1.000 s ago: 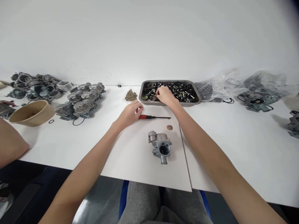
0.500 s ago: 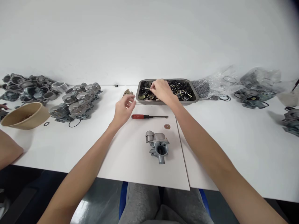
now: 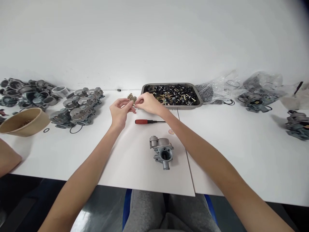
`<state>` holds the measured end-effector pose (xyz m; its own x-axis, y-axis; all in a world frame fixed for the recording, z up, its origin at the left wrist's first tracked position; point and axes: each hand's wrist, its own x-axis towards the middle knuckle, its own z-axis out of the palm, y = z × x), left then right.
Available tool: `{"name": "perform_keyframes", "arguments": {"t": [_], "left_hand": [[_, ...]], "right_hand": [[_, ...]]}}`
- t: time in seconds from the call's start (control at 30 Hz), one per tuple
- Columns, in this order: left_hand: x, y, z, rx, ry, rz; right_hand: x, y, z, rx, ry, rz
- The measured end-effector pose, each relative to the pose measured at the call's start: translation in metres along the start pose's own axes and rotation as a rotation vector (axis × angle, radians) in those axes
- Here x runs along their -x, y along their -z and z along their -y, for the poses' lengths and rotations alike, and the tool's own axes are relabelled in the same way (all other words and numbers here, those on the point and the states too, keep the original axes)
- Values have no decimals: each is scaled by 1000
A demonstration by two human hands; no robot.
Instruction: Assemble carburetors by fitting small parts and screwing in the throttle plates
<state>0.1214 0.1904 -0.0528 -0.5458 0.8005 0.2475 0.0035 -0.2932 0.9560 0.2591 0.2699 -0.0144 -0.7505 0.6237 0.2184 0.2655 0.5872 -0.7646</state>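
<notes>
My left hand (image 3: 121,111) and my right hand (image 3: 149,103) meet fingertip to fingertip just in front of a small pile of brass-coloured parts (image 3: 131,97). Both are closed in a pinch; whatever lies between the fingertips is too small to name. To the right of my right hand is a dark metal tray (image 3: 198,102) filled with black and brass screws and fittings. Below the hands lies a screwdriver (image 3: 142,121) with a red handle, its tip hidden behind my right forearm. Nearer me a single carburetor (image 3: 163,152) rests on the white table, with a thin copper-coloured disc (image 3: 171,131) behind it.
Several carburetors (image 3: 80,109) stand in a group at the left, with more metal bodies (image 3: 26,88) heaped beyond. A tan bowl (image 3: 36,124) sits near another person's arm (image 3: 8,158). At the right are plastic-wrapped parts (image 3: 207,91) and more carburetors (image 3: 257,100).
My right hand has come out of the tray and moved left to my left hand. The fingers of my left hand have closed toward it. The view has shifted slightly.
</notes>
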Motion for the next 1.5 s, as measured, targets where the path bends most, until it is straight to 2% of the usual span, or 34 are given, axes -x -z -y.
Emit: {"name": "perform_keyframes", "arguments": {"t": [0.07, 0.1, 0.13, 0.23, 0.27, 0.4, 0.5, 0.67, 0.77, 0.87, 0.97, 1.1, 1.23, 1.5], "left_hand": [[-1, 1, 1, 13, 10, -26], [-2, 1, 2, 16, 13, -36], [-3, 2, 2, 19, 16, -43], [-6, 5, 1, 25, 15, -48], [-7, 5, 1, 24, 11, -49], [-9, 7, 3, 24, -1, -64], [-10, 7, 4, 27, 2, -69], [-10, 6, 2, 48, -21, -98], [-7, 5, 0, 57, -58, -105], [-3, 0, -3, 83, -86, -65], [5, -7, -7, 134, -93, 2], [13, -15, -10, 172, -113, 81], [14, -13, -12, 189, -117, 79], [14, -10, -11, 7, -80, 235]], "right_hand": [[-1, 9, -3, -50, -11, 87], [-1, 17, -6, -50, -33, 89], [-3, 25, -12, -26, -69, 50], [-9, 50, -38, 209, -220, -242], [-12, 55, -49, 292, -265, -287], [-23, 56, -84, 391, -314, -230], [-24, 48, -91, 403, -312, -249], [-7, 52, -70, 402, -299, -326], [16, 54, -49, 264, -224, -363], [41, 47, -33, 37, -149, -242], [57, 33, -24, -149, -159, -106], [61, 21, -15, -269, -184, -63], [59, 17, -12, -299, -188, -36], [59, 14, -15, -441, -174, -131]]}}
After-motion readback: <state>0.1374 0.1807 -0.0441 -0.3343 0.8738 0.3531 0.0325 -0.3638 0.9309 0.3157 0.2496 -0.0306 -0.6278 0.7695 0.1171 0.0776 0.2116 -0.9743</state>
